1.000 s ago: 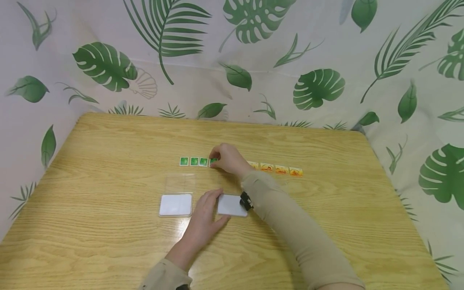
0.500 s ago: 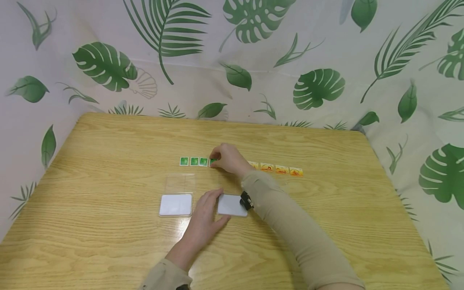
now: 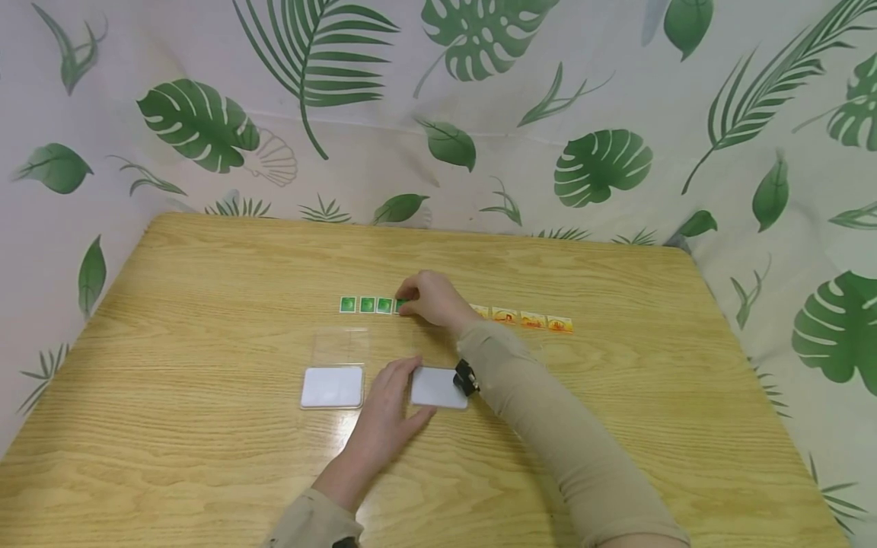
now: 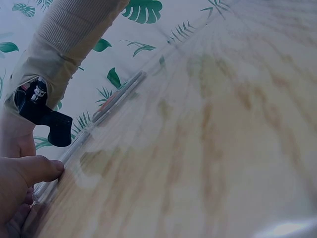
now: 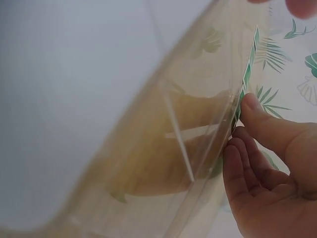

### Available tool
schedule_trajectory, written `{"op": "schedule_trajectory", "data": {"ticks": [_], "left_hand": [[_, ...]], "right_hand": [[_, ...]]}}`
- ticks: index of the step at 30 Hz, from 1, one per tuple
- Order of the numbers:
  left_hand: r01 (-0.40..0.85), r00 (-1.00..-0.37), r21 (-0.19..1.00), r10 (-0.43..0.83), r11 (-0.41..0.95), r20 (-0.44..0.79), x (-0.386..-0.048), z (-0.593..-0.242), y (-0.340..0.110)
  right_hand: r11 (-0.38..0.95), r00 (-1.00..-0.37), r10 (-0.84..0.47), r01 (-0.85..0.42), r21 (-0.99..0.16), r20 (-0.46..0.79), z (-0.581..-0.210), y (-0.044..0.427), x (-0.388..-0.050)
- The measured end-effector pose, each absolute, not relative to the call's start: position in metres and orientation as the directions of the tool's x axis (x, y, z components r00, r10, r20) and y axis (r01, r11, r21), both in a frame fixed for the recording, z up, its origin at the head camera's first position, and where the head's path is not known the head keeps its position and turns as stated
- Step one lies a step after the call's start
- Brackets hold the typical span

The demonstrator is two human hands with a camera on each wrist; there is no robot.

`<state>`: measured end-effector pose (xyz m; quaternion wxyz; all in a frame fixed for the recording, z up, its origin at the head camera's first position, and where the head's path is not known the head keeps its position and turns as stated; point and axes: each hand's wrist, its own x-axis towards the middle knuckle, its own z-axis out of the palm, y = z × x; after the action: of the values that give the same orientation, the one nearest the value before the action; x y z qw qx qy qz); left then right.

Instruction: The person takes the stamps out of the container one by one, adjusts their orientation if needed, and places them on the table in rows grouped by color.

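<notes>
The right grip (image 3: 435, 298) reaches toward the far edge of the table (image 3: 171, 365), thumb and forefinger pinching the fourth green card (image 3: 401, 306). This card ends the visible green row; three green cards (image 3: 367, 305) continue from it toward the left edge. Toward the right edge, partly hidden by the right wrist, runs a row of orange cards (image 3: 532, 320). The left grip (image 3: 384, 411), closer to the near edge, holds a white case (image 3: 438, 388) between thumb and forefinger. Just beside, toward the left edge, lies a second white case (image 3: 332, 388), its clear lid (image 3: 339, 346) open toward the far edge. The step in hand appears to be setting down or taking up the fourth card; the views do not settle which. The next move would call for a light pinch that leaves the neighbouring cards undisturbed.
</notes>
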<state>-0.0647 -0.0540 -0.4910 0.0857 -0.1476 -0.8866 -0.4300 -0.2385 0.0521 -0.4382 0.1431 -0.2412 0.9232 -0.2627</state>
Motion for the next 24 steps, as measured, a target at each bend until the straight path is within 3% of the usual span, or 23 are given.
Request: {"op": "schedule_trajectory", "data": {"ticks": [16, 24], "left_hand": [[0.352, -0.935, 0.727, 0.193, 0.59, 0.296, -0.065, -0.491, -0.054], [0.344, -0.939, 0.733, 0.195, 0.587, 0.285, -0.065, -0.492, -0.054]], "right_hand": [[0.727, -0.846, -0.511, -0.33, -0.602, -0.153, -0.426, 0.056, -0.232], [0.694, -0.831, -0.547, -0.382, -0.61, -0.102, -0.41, 0.073, -0.215]]}}
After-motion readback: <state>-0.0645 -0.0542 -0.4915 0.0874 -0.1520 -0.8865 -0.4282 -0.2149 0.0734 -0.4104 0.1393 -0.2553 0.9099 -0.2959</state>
